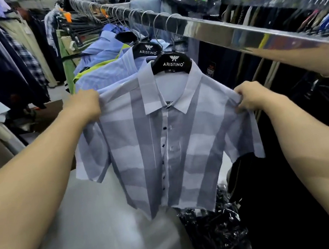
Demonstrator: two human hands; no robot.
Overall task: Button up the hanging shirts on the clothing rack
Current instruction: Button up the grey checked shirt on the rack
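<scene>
gripping each shoulder of the striped shirt [162, 146], left hand [85, 103] and right hand [250, 96] squared it on its hanger [172, 62]; placket looked buttoned, likely next shirt [106, 73] follows.

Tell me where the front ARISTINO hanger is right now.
In the head view, the front ARISTINO hanger sits centre, hooked on the chrome rail, inside the striped shirt's collar, just ahead of a second ARISTINO hanger.

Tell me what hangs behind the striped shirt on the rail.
More blue shirts on black hangers, with a yellow-green garment between them. Their fronts are covered.
</scene>
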